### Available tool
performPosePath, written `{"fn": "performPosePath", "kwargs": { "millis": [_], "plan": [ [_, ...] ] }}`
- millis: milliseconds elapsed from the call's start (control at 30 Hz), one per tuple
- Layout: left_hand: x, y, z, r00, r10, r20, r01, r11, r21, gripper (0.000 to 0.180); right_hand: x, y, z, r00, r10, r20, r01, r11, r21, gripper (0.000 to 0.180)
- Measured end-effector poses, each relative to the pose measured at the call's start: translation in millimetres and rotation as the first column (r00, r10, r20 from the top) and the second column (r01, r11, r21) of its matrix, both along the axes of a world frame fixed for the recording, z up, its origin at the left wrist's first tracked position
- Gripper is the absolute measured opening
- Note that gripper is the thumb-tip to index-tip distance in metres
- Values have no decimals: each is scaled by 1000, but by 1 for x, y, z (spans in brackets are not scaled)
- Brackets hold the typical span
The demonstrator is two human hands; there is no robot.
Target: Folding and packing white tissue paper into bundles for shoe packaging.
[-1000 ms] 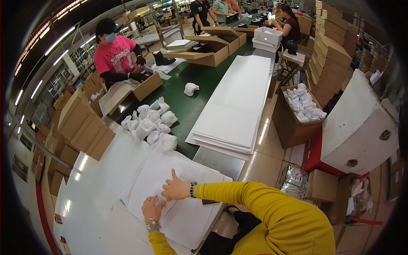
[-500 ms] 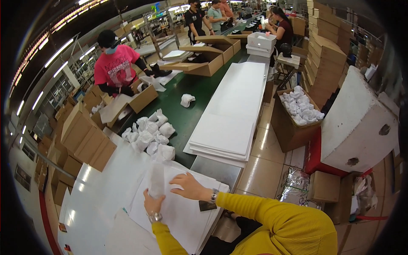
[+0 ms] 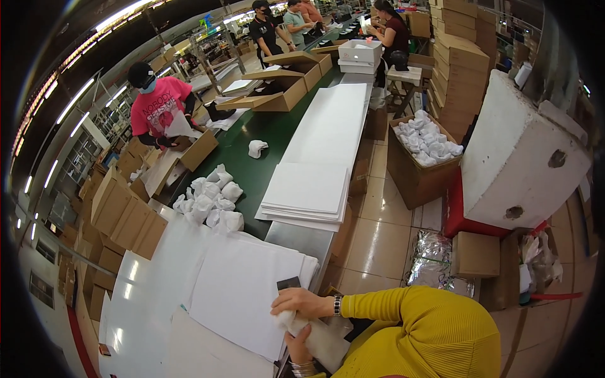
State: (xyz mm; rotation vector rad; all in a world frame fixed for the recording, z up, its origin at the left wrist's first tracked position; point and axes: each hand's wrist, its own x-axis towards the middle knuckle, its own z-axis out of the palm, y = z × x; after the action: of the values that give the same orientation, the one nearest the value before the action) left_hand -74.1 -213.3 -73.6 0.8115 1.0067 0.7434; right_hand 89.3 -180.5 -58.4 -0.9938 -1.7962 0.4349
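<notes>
Close to my body, near the right edge of the work table, both hands are closed on white tissue paper [image 3: 328, 345]. My right hand [image 3: 304, 303] curls over the paper's crumpled upper end. Below it, my left hand [image 3: 299, 345] grips the same paper from the side, its fingers partly hidden. A stack of flat white sheets [image 3: 242, 286] lies just left of my hands. Beside my right hand, a small dark flat piece [image 3: 288, 284] rests at the stack's edge. Beyond the stack sits a pile of crumpled white paper wads [image 3: 208, 196].
One loose wad [image 3: 257, 148] lies on the green conveyor belt [image 3: 242, 173]. Tall white sheets [image 3: 321, 142] are stacked alongside. At right stands a carton of wads [image 3: 419, 179]. Across the belt, a person in a pink shirt [image 3: 161, 107] handles paper at an open box [image 3: 198, 151].
My hands have moved from the middle of the sheet stack toward my body at the right. The paper, earlier a flat upright strip, is now crumpled between them. The view has shifted slightly.
</notes>
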Motion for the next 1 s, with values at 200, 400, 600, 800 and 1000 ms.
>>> {"fn": "performPosePath", "kwargs": {
  "millis": [200,400,600,800,1000],
  "plan": [
    [-19,23,25,987,-52,150,52,999,4,52,0,-19,30,922,230,312,-277,954,114,55],
    [-18,20,24,771,-92,630,80,996,48,58,7,-23,30,866,331,375,-377,924,56,55],
    [-20,24,9,894,2,449,36,996,-76,57,4,-23,16,812,555,178,-562,827,-16,32],
    [-25,43,18,915,-29,402,88,988,-129,46,-6,-52,23,785,264,561,-417,895,161,68],
    [-21,50,-17,976,78,202,-75,997,-25,39,-20,-38,11,855,304,421,-351,936,35,27]
  ]
}}
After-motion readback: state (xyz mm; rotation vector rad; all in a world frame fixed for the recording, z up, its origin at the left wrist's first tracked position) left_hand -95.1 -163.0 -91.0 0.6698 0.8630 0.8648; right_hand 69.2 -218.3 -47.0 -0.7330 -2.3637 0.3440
